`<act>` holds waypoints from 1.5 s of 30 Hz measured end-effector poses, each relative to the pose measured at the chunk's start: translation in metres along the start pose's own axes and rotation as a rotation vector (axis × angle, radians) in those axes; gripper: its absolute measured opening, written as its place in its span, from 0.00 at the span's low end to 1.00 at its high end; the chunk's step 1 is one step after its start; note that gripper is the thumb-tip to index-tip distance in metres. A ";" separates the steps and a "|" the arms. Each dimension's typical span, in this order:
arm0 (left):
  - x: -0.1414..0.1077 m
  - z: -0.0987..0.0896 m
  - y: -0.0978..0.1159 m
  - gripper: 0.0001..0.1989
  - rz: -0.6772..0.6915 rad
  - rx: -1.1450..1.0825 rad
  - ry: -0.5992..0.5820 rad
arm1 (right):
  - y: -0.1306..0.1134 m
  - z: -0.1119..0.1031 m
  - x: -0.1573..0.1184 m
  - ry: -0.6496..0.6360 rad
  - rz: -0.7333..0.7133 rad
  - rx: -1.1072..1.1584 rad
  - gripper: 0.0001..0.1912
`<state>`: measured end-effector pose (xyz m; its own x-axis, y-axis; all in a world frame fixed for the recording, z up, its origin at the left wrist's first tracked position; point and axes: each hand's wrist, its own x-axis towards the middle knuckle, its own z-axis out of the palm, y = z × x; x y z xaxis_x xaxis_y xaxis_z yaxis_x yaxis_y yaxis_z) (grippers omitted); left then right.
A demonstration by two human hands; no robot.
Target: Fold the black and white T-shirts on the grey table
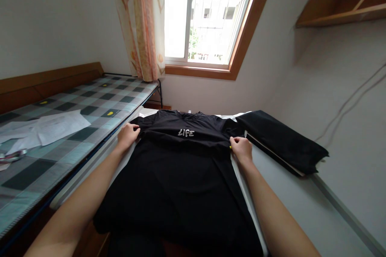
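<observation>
A black T-shirt (183, 168) with light lettering on its chest lies spread out in front of me, collar at the far end and hem hanging toward me. My left hand (129, 135) pinches its edge just below the left sleeve. On the other side my right hand (241, 148) grips the edge below the right sleeve, with a small yellow spot showing by the fingertips. White fabric or paper shows along the shirt's borders; I cannot tell which. Both hands are closed, and the cloth between them has a few soft folds.
A folded black cloth bundle (280, 142) lies on the white tabletop (277, 196) to the right. At left stands a bed with a checkered mattress (72, 150) holding white papers (63, 126). A window (211, 16), a curtain (144, 20) and a wooden shelf (346, 14) are beyond.
</observation>
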<state>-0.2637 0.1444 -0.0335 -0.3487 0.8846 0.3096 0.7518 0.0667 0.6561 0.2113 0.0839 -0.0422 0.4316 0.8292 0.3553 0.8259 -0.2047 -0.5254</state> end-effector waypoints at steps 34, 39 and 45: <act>-0.006 -0.012 0.016 0.18 0.213 0.250 0.259 | -0.005 -0.023 0.005 0.268 -0.185 -0.056 0.20; -0.004 -0.012 0.016 0.16 0.132 0.255 0.154 | -0.008 -0.029 0.004 0.160 -0.049 -0.191 0.21; -0.005 -0.017 0.018 0.14 -0.061 0.353 -0.134 | -0.004 -0.035 0.006 -0.241 0.233 -0.373 0.17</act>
<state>-0.2577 0.1335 -0.0119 -0.3398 0.9252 0.1691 0.8865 0.2551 0.3860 0.2237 0.0719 -0.0113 0.5607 0.8265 0.0498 0.8097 -0.5347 -0.2416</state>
